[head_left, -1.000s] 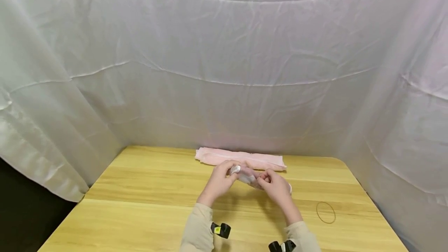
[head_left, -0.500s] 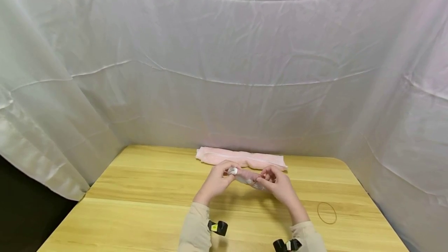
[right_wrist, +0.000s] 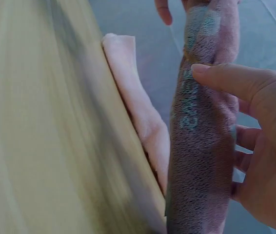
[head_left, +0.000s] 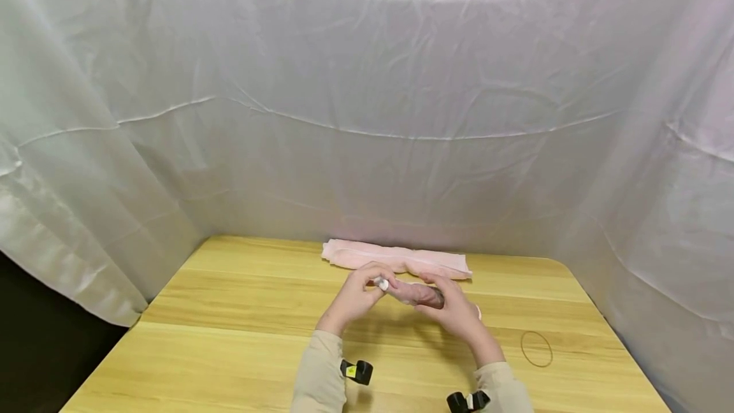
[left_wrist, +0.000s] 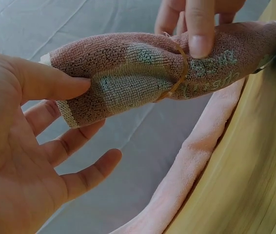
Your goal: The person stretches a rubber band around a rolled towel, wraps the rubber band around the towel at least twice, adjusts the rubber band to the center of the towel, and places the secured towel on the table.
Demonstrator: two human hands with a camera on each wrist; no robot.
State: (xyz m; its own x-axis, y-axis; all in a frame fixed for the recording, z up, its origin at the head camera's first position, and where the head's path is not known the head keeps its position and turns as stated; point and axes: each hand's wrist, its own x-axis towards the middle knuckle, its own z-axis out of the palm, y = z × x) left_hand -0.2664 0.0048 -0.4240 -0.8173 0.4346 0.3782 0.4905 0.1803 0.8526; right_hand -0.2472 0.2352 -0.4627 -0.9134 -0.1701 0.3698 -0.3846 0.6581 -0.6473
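Observation:
A rolled towel (head_left: pixel 414 293), brownish pink with pale green patches and lettering, is held across between both hands above the table. Around its middle sits a tan rubber band (left_wrist: pixel 183 73). My left hand (head_left: pixel 357 292) pinches one end between thumb and forefinger; in the left wrist view its other fingers (left_wrist: pixel 96 173) spread loosely below. My right hand (head_left: pixel 457 312) grips the roll farther along. Its thumb (right_wrist: pixel 226 75) presses right by the band, with the other fingers behind the roll, partly hidden.
A long pink folded towel (head_left: pixel 395 259) lies along the back edge of the wooden table (head_left: pixel 229 336). Another rubber band (head_left: pixel 522 344) lies flat at the right. Grey cloth curtains (head_left: pixel 367 81) hang behind and at both sides. Each wrist wears a black camera (head_left: pixel 357 371).
The right hand has gone from pinching near the roll's middle with its fingertips to a wider grip round it. The left hand stays at its end; the pink towel lies still.

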